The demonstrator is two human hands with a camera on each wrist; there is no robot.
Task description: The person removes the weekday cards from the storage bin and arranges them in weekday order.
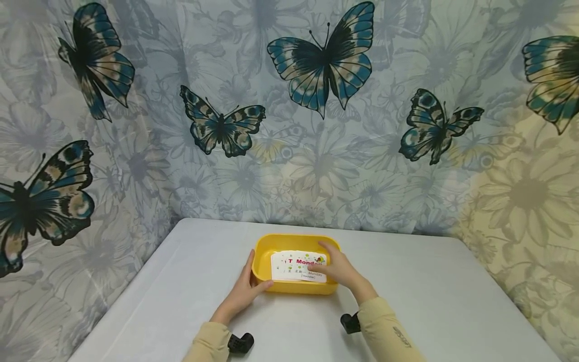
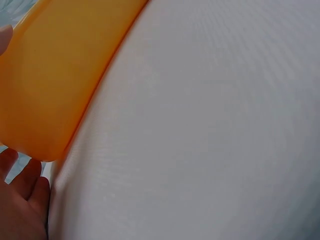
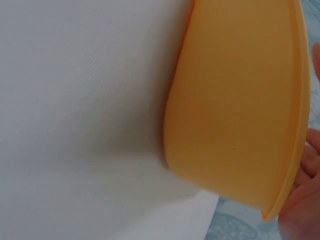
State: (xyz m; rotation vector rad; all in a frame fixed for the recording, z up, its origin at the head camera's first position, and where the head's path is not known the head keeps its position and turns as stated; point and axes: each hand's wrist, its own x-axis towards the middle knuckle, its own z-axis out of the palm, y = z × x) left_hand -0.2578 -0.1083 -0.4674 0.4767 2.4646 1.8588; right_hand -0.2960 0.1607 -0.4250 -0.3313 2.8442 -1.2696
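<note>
Left hand (image 1: pixel 244 291) grips the near-left corner of the yellow box (image 1: pixel 294 288) here on the white table (image 1: pixel 181 281), thumb on the rim, while the right hand (image 1: pixel 341 271) leans over the other side, thumb and one finger spread apart. That thumb covers a bit of the Monday card (image 1: pixel 289 274) inside; the remaining fingers are hidden, so whether they hold it, I can't tell. Both wrist views crop the hands, the box's wall blocking the card.

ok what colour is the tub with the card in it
Yellow; the tub shows best in the head view.
</note>
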